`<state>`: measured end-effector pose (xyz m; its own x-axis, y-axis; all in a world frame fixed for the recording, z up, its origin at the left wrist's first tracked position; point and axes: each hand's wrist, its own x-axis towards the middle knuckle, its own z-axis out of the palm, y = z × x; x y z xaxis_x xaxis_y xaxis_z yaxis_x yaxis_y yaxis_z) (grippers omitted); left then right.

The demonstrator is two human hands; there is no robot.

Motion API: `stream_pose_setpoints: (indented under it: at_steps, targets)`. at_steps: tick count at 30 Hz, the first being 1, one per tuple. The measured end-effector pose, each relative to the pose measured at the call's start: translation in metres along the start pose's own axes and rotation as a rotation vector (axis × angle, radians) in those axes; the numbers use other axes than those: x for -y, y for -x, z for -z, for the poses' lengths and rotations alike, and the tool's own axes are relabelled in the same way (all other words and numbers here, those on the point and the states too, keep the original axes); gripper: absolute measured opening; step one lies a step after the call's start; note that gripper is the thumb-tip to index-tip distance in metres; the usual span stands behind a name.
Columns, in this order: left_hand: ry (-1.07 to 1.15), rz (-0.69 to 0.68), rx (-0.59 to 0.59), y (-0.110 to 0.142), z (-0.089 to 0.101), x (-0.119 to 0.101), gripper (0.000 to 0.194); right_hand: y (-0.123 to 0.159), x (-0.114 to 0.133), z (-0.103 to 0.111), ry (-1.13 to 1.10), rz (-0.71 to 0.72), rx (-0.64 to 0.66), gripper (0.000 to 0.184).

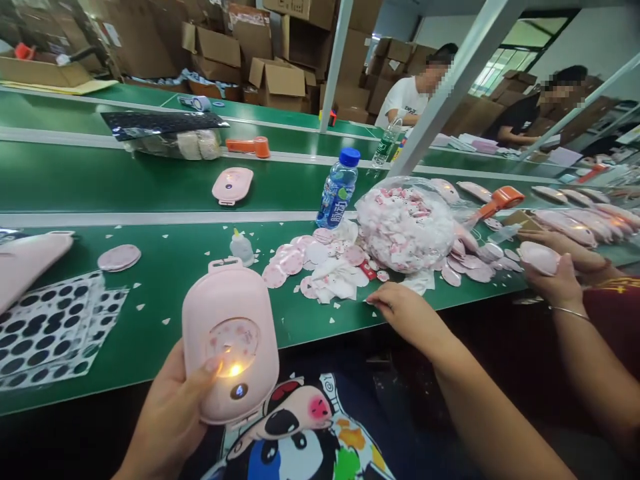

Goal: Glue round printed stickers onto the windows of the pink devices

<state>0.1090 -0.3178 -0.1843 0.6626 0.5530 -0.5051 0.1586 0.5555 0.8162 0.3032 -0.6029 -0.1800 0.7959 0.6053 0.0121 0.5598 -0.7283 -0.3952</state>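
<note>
My left hand [173,413] grips a pink oval device [230,340] with a round window and a lit orange spot; my thumb presses its face. My right hand [407,313] reaches across the green table [165,293], fingers together and resting at the table's near edge beside a heap of pink and white round stickers [320,263]. Whether those fingers hold anything is hidden. A clear bag full of pink stickers [405,227] lies just beyond that hand.
A blue water bottle [337,188], a small glue bottle [241,247], sheets of black dots [47,330], another pink device [233,185] on the belt and an orange tape cutter [250,146]. A co-worker's hands [555,267] work at right; two people sit at the back.
</note>
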Motion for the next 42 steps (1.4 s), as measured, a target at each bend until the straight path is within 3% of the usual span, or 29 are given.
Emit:
stream_pose_setpoints:
  at_steps: [7,13,15,17,21,24,31,42]
  targets:
    - [-0.030,0.003,0.017,0.006,-0.007,0.001,0.075,-0.005,0.001,0.001,-0.016,-0.002,0.173,0.023]
    - [-0.031,0.010,0.048,0.004,0.003,0.006,0.068,-0.013,-0.019,0.005,-0.157,-0.079,0.148,0.019]
    - [-0.033,0.011,0.070,0.004,0.003,0.008,0.064,-0.010,-0.006,0.009,-0.232,-0.087,0.106,0.019]
    - [-0.038,-0.006,0.110,0.005,-0.001,0.010,0.059,-0.002,0.024,0.012,-0.345,-0.041,0.056,0.024]
    - [-0.044,-0.111,0.244,0.008,-0.010,0.017,0.048,0.013,0.102,0.006,-0.594,0.254,0.063,0.005]
    - [-0.030,-0.165,0.329,0.011,-0.015,0.021,0.047,0.013,0.137,-0.007,-0.571,0.419,0.068,0.009]
    - [0.048,-0.177,0.379,0.018,-0.015,0.024,0.049,0.003,0.149,-0.027,-0.425,0.518,-0.208,0.013]
    - [0.041,-0.168,0.416,0.014,-0.016,0.027,0.046,0.012,0.147,-0.028,-0.176,0.534,-0.309,0.013]
